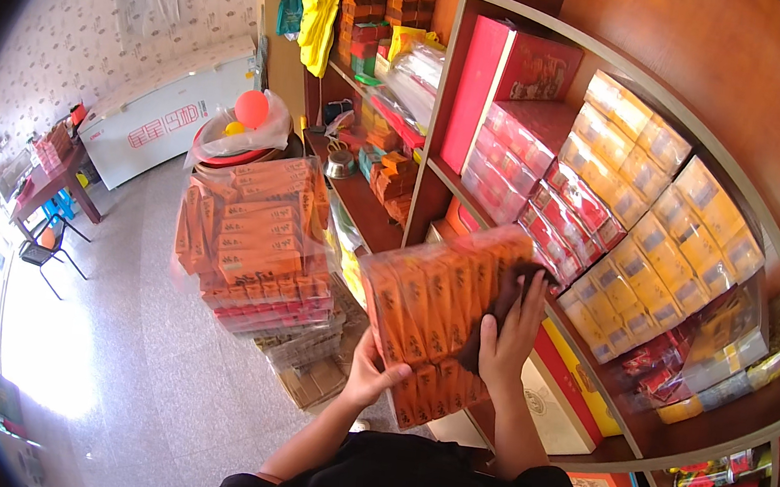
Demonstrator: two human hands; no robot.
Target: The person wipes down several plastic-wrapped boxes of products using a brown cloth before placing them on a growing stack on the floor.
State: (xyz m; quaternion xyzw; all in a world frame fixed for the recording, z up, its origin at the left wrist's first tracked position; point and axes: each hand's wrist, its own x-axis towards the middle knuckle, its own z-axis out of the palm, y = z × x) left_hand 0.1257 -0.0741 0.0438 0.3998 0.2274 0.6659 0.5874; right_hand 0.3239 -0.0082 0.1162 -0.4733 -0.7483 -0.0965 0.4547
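A clear plastic pack of orange sachets is held up in front of my body, tilted. My left hand grips its lower left edge, thumb on top. At the right end, my right hand presses a dark brown cloth against the pack's wrapping. The sachets bear dark writing and lie in rows under the film. To the left rises a stack of similar orange packs, with pink-red packs lower down.
Wooden shelving runs along the right, holding yellow boxes, red boxes and a large red case. Cardboard lies under the stack. Behind are a basin with balloons, a white chest freezer and a chair.
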